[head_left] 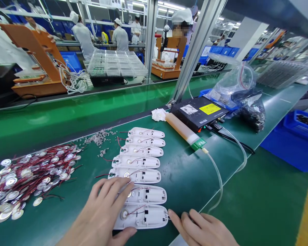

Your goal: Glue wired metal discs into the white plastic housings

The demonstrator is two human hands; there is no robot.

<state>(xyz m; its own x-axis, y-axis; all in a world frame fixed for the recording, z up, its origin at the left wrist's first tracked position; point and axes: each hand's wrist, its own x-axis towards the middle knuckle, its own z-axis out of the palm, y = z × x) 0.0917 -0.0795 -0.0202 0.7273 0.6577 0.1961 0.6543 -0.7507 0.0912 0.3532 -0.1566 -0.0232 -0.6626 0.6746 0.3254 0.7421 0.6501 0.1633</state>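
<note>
Lying in a column on the green bench mat (190, 177), seven white plastic housings (138, 161) are seen, each fitted with a small round disc and thin red wires. The left hand (102, 212) is laid flat with its fingers spread. The fingertips are set on the left end of the second housing (150, 195) and the thumb is placed along the lower edge of the nearest housing (146, 217). The right hand (202, 229) is held loosely open, and the right end of the nearest housing is touched by its index fingertip; nothing is pinched. A heap of wired metal discs (28, 181) is spread well to the left, and small grey parts (99, 136) are scattered beyond it. A glue syringe (181, 129) with a clear tube (218, 177) is propped against a black controller box (199, 112), just beside a wad of tissue (158, 114).
</note>
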